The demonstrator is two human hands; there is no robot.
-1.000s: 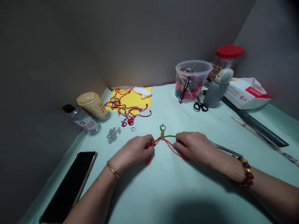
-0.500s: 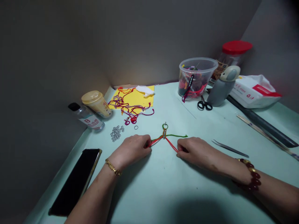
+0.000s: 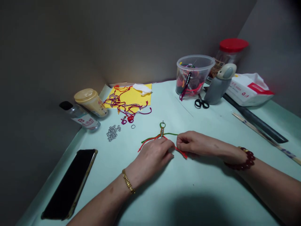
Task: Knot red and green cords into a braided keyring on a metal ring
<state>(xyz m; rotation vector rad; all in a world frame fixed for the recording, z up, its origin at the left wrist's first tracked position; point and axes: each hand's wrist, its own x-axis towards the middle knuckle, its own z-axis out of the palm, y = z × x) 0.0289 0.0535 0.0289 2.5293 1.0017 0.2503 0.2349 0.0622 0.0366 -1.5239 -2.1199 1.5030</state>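
Cord piece point(image 3: 162, 131), a short braid with red and green strands, lies on the pale green table covering point(image 3: 211, 201), with a small metal ring point(image 3: 162, 125) at its far end. Left hand point(image 3: 150, 160) rests over the strands just below the braid. Right hand point(image 3: 195, 144) lies just beside it, its fingertips point(image 3: 180, 143) at a red strand. Hands are close but apart; whether either is clamped on the cord, cannot tell. Gold chain bracelet point(image 3: 128, 181) on left wrist; red bead bracelet point(image 3: 242, 161) on right wrist. Relative to cord piece: loose metal rings point(image 3: 112, 132) to the left, yellow paper point(image 3: 141, 105) with tangled red and purple threads point(image 3: 127, 108) beyond left, phone point(image 3: 69, 183) nearer left, clear plastic tub point(image 3: 194, 75) and scissors point(image 3: 201, 103) beyond right.
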